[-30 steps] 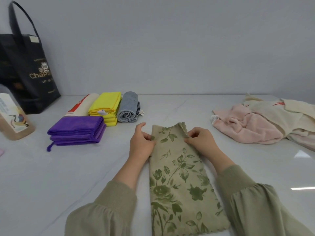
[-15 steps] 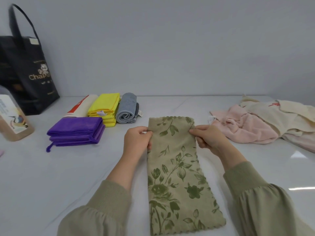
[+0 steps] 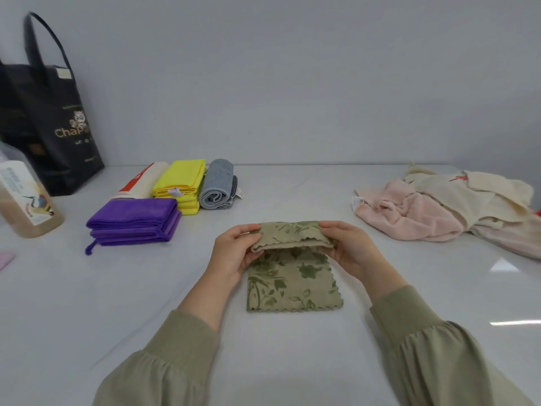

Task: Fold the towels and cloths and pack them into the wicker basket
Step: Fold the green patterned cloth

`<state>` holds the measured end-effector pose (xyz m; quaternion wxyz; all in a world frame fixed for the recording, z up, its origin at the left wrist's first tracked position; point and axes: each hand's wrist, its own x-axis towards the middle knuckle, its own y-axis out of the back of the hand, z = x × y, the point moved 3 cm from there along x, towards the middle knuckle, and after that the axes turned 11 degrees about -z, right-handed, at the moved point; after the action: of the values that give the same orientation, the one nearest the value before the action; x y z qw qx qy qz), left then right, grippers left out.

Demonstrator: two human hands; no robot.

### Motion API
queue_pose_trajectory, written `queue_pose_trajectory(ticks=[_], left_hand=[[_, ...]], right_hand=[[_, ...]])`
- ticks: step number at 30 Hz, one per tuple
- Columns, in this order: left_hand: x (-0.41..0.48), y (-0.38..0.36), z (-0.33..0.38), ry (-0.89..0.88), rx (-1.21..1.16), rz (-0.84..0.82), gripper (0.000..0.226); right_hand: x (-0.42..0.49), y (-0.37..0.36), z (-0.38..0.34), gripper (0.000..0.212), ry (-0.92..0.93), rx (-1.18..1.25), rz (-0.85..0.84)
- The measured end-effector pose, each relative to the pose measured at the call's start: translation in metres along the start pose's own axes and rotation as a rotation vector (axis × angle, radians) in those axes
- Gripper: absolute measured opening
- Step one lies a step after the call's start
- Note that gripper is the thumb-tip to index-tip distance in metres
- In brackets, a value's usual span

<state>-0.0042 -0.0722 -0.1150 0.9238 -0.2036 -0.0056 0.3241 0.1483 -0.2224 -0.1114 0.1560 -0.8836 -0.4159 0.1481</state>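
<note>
At the upper left of the frame a black bag (image 3: 49, 127) stands against the wall, with a brown container (image 3: 26, 200) bearing a bird label just below it at the left edge. On the white table (image 3: 87, 303), left of centre, sit the folded pieces: a purple cloth (image 3: 134, 221) in a flat stack, and behind it in a row a cream and red cloth (image 3: 143, 181), a yellow cloth (image 3: 181, 180) and a rolled grey towel (image 3: 218, 186) (all close together, the yellow and the grey touching). At the right of the frame a pink towel (image 3: 409, 215) lies crumpled, with a cream cloth (image 3: 468, 191) heaped partly over it. The green leaf-patterned cloth (image 3: 292, 282) lies in the middle of the frame, its near part flat on the table, nothing blocking it. The left hand (image 3: 234, 253) pinches the left corner of its far edge and the right hand (image 3: 351, 250) pinches the right corner, fingers curled round the fabric; between them the far end is lifted and doubled over toward the near edge, its scalloped hem hanging above the flat part.
</note>
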Motion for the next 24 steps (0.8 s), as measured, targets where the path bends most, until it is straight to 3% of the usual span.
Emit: queue_pose_trajectory(ticks=[5,11,19,24], left_hand=[[-0.028,0.007,-0.002,0.071,0.116,-0.072,0.022],[-0.050,0.020,-0.009,0.072,0.417,-0.133,0.027],[-0.058,0.018,-0.008,-0.011,0.557,-0.196,0.028],[-0.062,0.018,-0.010,-0.051,0.896,-0.200,0.026]], right_hand=[[-0.029,0.002,0.005,0.015,-0.050,-0.073,0.016],[-0.055,0.001,0.017,0.014,-0.064,-0.499,-0.003],[-0.064,-0.002,0.014,0.026,0.075,-0.698,0.035],[-0.067,-0.006,0.017,0.028,0.007,-1.083,0.021]])
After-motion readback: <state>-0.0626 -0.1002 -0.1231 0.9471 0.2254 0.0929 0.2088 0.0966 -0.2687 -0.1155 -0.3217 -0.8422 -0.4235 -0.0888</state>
